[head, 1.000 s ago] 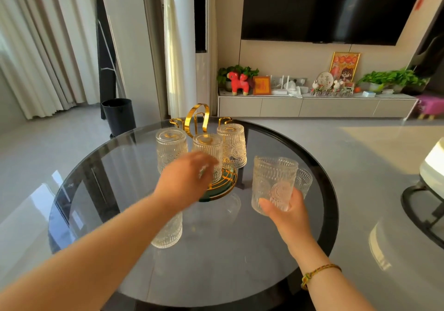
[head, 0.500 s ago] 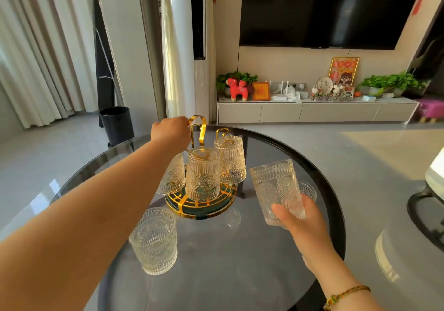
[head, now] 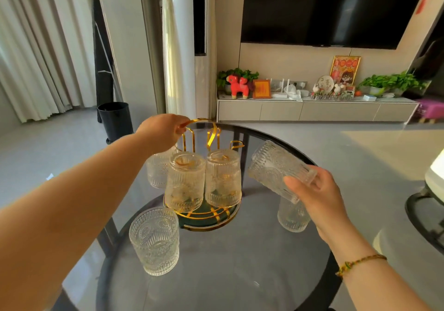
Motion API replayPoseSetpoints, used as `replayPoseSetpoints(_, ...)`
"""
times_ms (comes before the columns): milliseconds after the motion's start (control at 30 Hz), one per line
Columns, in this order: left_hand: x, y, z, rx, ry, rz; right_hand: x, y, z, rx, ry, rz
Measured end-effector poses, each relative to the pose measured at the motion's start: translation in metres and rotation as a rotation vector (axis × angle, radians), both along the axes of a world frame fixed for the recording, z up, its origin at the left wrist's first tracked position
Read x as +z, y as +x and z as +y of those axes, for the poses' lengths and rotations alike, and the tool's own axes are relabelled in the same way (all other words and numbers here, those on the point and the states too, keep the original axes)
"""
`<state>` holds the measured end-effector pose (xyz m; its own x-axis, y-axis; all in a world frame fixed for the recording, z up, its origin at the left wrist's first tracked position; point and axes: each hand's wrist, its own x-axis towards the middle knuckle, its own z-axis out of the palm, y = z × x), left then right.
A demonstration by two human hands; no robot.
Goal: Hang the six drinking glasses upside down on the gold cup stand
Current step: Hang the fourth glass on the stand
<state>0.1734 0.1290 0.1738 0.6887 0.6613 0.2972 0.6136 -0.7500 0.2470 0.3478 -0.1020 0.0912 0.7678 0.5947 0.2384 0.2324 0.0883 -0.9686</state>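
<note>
Since half a second ago our right hand has tipped its tilted glass further onto its side, rim toward the gold cup stand, and our left hand stays closed on the stand's ring handle.

From the head view we count six ribbed drinking glasses. Three hang upside down on the stand: the front-left hung glass, the front-right hung glass, and the rear hung glass, partly hidden behind our left forearm. One is gripped in our right hand, held clear of the stand. Two stand upright on the round glass table: the near-left glass, close to the stand's base, and the right glass, half hidden under our right hand.

One empty gold hook shows at the stand's right side.

On the far cabinet a round plaque bears characters too small to read surely.

Bare tabletop lies in front of the stand, between the two upright glasses, while the dark table rim curves just below our right wrist.
</note>
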Motion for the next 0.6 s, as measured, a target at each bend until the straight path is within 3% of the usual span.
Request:
replayPoseSetpoints(300,-0.002,-0.003,0.012,0.064,0.151,0.109,0.034,0.012,0.019,-0.041,-0.124,-0.214)
replayPoseSetpoints(433,-0.008,0.004,0.002,-0.054,-0.004,-0.023,0.06,0.009,0.035,0.039,-0.209,-0.375)
replayPoseSetpoints(600,-0.012,0.003,-0.001,-0.086,-0.114,-0.031,0.083,0.0,0.061,0.176,-0.351,-0.561)
